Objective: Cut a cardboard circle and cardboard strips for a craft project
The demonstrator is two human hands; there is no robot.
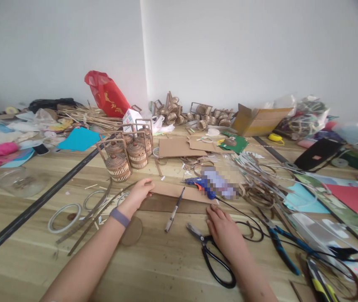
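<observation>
My left hand [139,193] is closed on the left end of a long brown cardboard strip [174,191]. Below that strip shows a darker cardboard surface [163,205]. A pen [175,212] lies slantwise over the cardboard, its lower end on the table. At the strip's right end rests my right hand [221,222], its fingers laid down by the corner. Black-handled scissors [212,251] lie partly beneath this hand. A blue hot glue gun [202,186] sits just beyond the strip. A round cardboard disc [131,231] lies by my left wrist.
Small lidded woven baskets [118,167] stand behind my left hand. White rings [64,218] and thin strips lie at left. Blue-handled pliers [281,243] and a black cord are at right. Cardboard sheets [180,147], a red bag [108,94] and an open box [262,121] stand further back.
</observation>
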